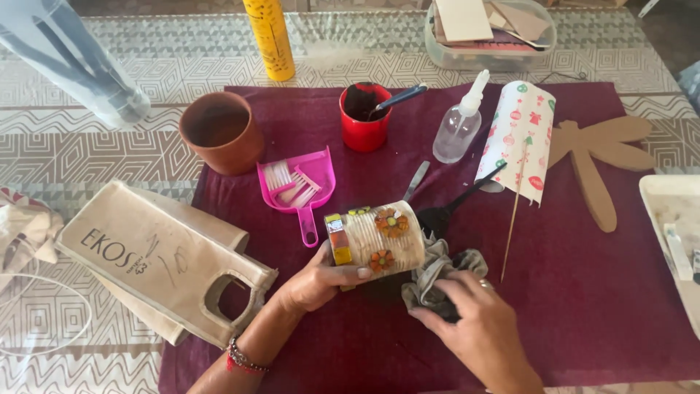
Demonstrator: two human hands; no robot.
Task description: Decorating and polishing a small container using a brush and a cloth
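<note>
Left hand [321, 281] gripping decorated can [375, 241]; right hand [474, 321] clutching rag [437, 277] beside can, wiping apparently unfinished.

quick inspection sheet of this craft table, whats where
surface: table under a patterned cover, with a dark red mat on top
job's things: decorated can with flower pieces, lying on its side; grey cloth against its open end
clutter: clay pot, red cup with a brush, pink dustpan, dropper bottle, paper roll, wooden dragonfly, paper bag, yellow spray can
hands: left hand holds the can; right hand grips the cloth
cables: a thin white cord at the left edge
surroundings: clear tub of cardboard pieces, white tray at right
</note>
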